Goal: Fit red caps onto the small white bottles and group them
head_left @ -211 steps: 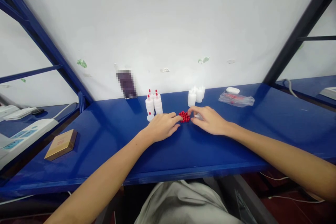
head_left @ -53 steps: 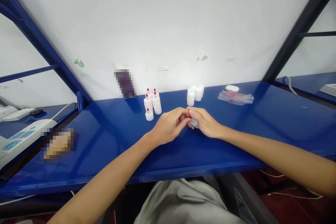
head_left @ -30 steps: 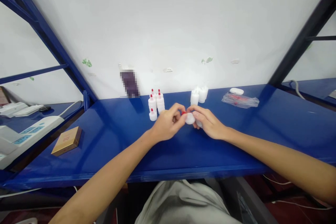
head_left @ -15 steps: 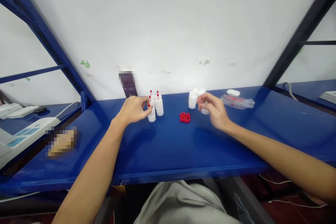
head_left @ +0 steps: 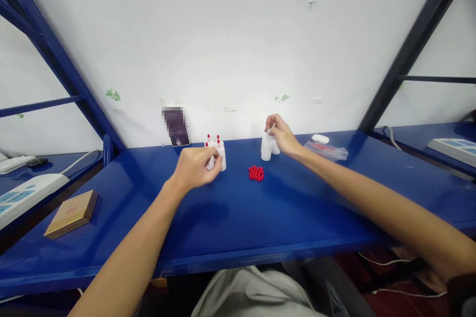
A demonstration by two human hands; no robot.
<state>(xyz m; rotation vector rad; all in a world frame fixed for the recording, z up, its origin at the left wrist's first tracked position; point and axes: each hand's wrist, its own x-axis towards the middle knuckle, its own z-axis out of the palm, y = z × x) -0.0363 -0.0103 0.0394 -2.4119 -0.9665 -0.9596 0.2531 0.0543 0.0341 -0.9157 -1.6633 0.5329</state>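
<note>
My left hand is curled with thumb and forefinger close together, right in front of several white squeeze bottles with red tips. Whatever its fingers pinch, if anything, is hidden. To the right, my right hand has its fingers closed at the top of a white bottle in a second group of white bottles without visible red tips. These bottles are partly covered by the hand. Between the two groups lies a cluster of small red caps on the blue table.
A phone leans on the wall behind the left bottles. A clear plastic bag with red pieces and a white oval case lie at right. At left are a gold box and a power strip.
My right hand has moved up and back over the right bottles. My left hand has come away from the front bottle's red tip and sits slightly lower. The camera view has shifted a little.
</note>
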